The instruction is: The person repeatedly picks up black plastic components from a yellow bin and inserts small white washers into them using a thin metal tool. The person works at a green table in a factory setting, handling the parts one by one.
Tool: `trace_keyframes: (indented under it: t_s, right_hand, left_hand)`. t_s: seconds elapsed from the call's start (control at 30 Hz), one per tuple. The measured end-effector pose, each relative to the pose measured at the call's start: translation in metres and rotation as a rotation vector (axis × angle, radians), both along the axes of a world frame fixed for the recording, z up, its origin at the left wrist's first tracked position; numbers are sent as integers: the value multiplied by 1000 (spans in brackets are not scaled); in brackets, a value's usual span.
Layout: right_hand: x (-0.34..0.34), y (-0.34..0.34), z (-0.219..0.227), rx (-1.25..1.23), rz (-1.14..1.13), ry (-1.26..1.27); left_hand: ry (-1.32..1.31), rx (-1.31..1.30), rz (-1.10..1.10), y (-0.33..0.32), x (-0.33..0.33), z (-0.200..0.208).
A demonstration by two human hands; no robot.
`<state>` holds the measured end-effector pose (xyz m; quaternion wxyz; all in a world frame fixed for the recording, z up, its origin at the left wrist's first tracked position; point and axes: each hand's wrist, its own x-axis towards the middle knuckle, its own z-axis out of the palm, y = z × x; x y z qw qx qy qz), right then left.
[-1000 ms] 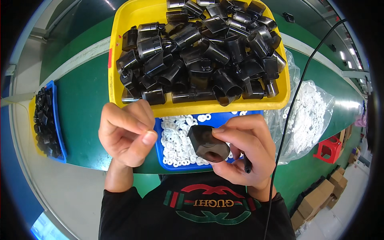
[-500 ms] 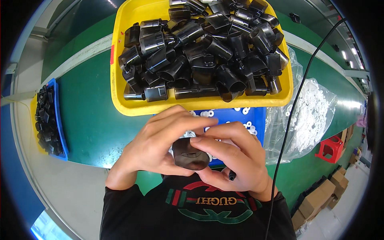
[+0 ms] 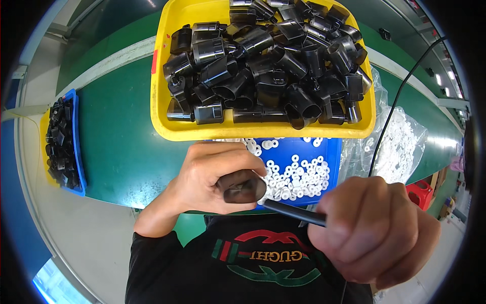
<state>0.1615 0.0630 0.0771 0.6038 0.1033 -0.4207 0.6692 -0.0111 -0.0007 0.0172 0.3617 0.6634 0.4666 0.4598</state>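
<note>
In the head view, your left hand [image 3: 206,173] curls around 1 dark, glossy plastic housing [image 3: 243,187], beside small white rings [image 3: 299,178] in a blue plastic tray [image 3: 289,146]. Your right hand [image 3: 377,229] grips 1 slim black rod [image 3: 294,211], its tip at the housing's right end; contact is unclear. A slanted push could skid into your left fingers; a loose hold could drop the housing among the rings.

Right hand [image 3: 377,230] in a fist

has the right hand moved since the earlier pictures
Yes, the right hand has moved rightward and down in the picture, away from the blue tray.
</note>
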Motion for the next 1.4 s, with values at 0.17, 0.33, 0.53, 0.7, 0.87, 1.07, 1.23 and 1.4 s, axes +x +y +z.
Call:
trace_keyframes:
  t_s: [0.17, 0.33, 0.53, 0.7, 0.87, 1.07, 1.23, 1.4]
  right_hand:
    - [1, -13, 5, -70, -105, -460]
    - [-7, -5, -1, 37, 14, -495]
    - [-7, -5, -5, 61, 72, -515]
    - [-7, -5, -11, 95, 81, -507]
    - [-11, -8, -10, 23, 70, -509]
    - [-11, -15, -29, -32, 87, -459]
    - [-17, -11, -29, 135, 52, -486]
    - [-14, -14, -35, 83, 10, -487]
  left_hand:
    - [-22, 40, -39, 1, 2, -5]
    - [45, 87, -61, -1, 0, -12]
    - [-11, 123, 19, -2, 8, -14]
    - [-20, 152, -20, -2, 6, -15]
    - [-18, 120, -24, -3, 5, -12]
    - [99, 81, -38, -6, 3, -7]
    - [26, 28, -79, -3, 1, -3]
    - [85, -37, -81, -2, 4, -2]
